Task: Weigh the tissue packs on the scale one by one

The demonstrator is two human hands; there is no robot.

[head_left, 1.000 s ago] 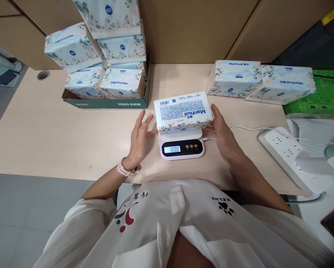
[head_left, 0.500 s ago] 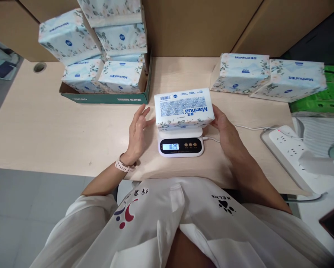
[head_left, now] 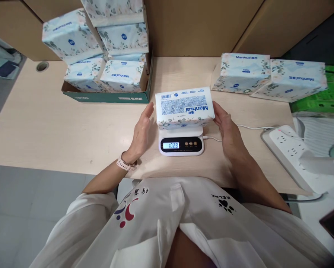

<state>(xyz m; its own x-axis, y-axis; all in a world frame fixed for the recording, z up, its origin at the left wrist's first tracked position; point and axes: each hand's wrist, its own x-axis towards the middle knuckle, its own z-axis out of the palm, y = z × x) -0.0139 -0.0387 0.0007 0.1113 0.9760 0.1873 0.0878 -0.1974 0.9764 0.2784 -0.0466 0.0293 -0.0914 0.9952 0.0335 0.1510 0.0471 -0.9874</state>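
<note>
One Manhua pack point(head_left: 185, 108) lies on one scale point(head_left: 180, 147) reading 102.9; two packs point(head_left: 245, 72) stand right, six show stacked in a green box point(head_left: 105, 97). The left hand point(head_left: 140, 134), fingers straight, is just beside the pack; the right hand's point(head_left: 229, 132) fingers extend along its side, contact unclear. The worktop point(head_left: 57, 130) stretches wide leftward.

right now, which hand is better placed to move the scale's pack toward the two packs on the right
Probably the right hand: it is at the edge of the tissue pack, touching or nearly so, and the two packs stand on its side. The left hand is farther from those two.
</note>
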